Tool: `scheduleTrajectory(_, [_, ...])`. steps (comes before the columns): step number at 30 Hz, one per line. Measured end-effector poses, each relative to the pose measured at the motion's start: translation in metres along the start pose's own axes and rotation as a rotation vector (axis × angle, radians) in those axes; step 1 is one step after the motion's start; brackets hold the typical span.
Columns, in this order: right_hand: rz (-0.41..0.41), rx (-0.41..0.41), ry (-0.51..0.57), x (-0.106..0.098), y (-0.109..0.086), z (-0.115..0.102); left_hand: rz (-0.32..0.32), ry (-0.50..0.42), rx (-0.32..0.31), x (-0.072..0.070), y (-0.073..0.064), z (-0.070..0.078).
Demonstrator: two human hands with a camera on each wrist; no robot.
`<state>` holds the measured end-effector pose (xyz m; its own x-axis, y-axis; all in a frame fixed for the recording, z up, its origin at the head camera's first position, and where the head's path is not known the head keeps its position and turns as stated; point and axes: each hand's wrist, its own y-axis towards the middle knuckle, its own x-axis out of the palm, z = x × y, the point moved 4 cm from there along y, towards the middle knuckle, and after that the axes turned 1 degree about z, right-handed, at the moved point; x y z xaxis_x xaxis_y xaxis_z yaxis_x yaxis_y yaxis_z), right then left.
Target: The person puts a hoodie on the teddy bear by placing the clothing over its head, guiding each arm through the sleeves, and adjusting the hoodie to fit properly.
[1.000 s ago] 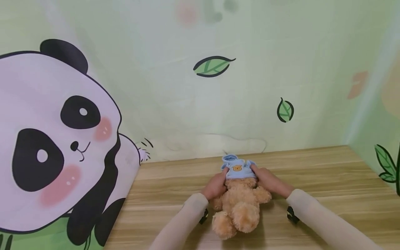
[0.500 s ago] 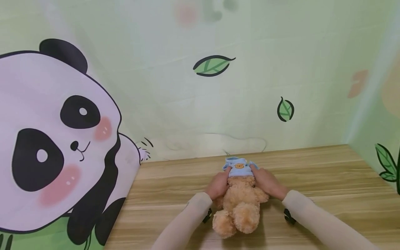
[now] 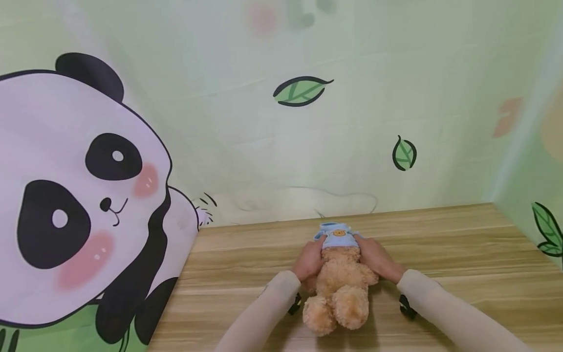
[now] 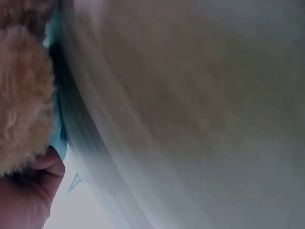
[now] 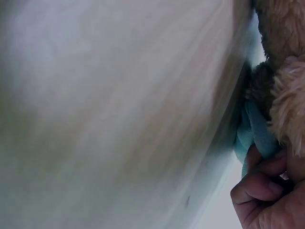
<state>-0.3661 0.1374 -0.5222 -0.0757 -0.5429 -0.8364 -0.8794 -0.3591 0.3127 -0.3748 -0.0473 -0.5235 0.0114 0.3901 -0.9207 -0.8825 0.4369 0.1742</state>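
A fluffy light-brown teddy bear (image 3: 338, 278) lies on the wooden table in the head view, its feet toward me. A small blue shirt (image 3: 337, 241) with an orange animal-face patch covers its head end, so the head is hidden. My left hand (image 3: 309, 259) grips the shirt's left edge, and my right hand (image 3: 378, 259) holds the right edge. The left wrist view has curled fingers of the left hand (image 4: 33, 186) by the blue cloth and a furry arm. In the right wrist view, fingers of the right hand (image 5: 264, 191) pinch the blue shirt (image 5: 257, 129).
The wooden table (image 3: 237, 259) runs back to a pale green wall covering (image 3: 228, 122) with printed leaves. A large printed panda (image 3: 110, 195) fills the left side. Dark straps sit at both wrists.
Both hands have shifted slightly inward, toward each other. The shirt sits a little lower over the bear's head end and looks flatter, with its patch turned straighter. The grip stays.
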Motion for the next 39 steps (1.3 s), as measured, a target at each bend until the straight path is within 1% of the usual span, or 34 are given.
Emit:
scheduleTrajectory(3, [0.002, 0.016, 0.000, -0.001, 0.001, 0.000, 0.024, -0.045, -0.031, -0.002, -0.001, 0.002])
scheduleTrajectory(5, [0.002, 0.022, 0.000, -0.004, 0.003, 0.002, 0.041, -0.096, -0.045, -0.003, -0.001, 0.001])
scheduleTrajectory(8, [-0.041, 0.035, 0.063, -0.010, 0.005, 0.006, 0.043, -0.180, -0.063, -0.004, -0.004, -0.005])
scheduleTrajectory(9, [-0.067, 0.042, 0.109, -0.012, 0.005, 0.008, 0.035, -0.228, -0.070, -0.004, -0.006, -0.008])
scheduleTrajectory(12, [-0.174, 0.081, 0.280, -0.021, 0.004, 0.011, -0.023, -0.397, -0.103, -0.005, -0.012, -0.019])
scheduleTrajectory(13, [-0.200, 0.085, 0.314, -0.024, 0.003, 0.011, -0.044, -0.463, -0.114, -0.005, -0.015, -0.022])
scheduleTrajectory(15, [-0.226, 0.109, 0.345, -0.030, 0.000, 0.012, -0.079, -0.583, -0.153, -0.007, -0.020, -0.027])
scheduleTrajectory(17, [-0.202, 0.134, 0.326, -0.037, -0.001, 0.013, -0.081, -0.659, -0.177, -0.011, -0.023, -0.028])
scheduleTrajectory(19, [-0.158, 0.139, 0.291, -0.042, -0.002, 0.013, -0.054, -0.703, -0.188, -0.014, -0.026, -0.027])
scheduleTrajectory(20, [-0.145, 0.148, 0.290, -0.044, -0.002, 0.012, -0.034, -0.717, -0.189, -0.016, -0.027, -0.026])
scheduleTrajectory(23, [-0.133, 0.142, 0.332, -0.045, -0.002, 0.007, 0.015, -0.762, -0.154, -0.018, -0.029, -0.022])
scheduleTrajectory(25, [-0.139, 0.137, 0.361, -0.043, -0.003, 0.002, 0.026, -0.771, -0.130, -0.015, -0.028, -0.021])
scheduleTrajectory(27, [-0.122, 0.127, 0.350, -0.040, -0.004, -0.002, 0.042, -0.760, -0.101, -0.012, -0.027, -0.020])
scheduleTrajectory(30, [-0.067, 0.114, 0.310, -0.035, -0.006, -0.004, 0.070, -0.695, -0.078, -0.006, -0.024, -0.021])
scheduleTrajectory(34, [0.011, 0.076, 0.278, -0.030, -0.009, -0.006, 0.102, -0.625, -0.060, -0.003, -0.021, -0.016])
scheduleTrajectory(36, [0.045, 0.057, 0.259, -0.029, -0.010, -0.006, 0.118, -0.598, -0.038, -0.003, -0.020, -0.013])
scheduleTrajectory(39, [0.094, 0.030, 0.218, -0.028, -0.012, -0.009, 0.152, -0.526, 0.017, -0.005, -0.018, -0.007])
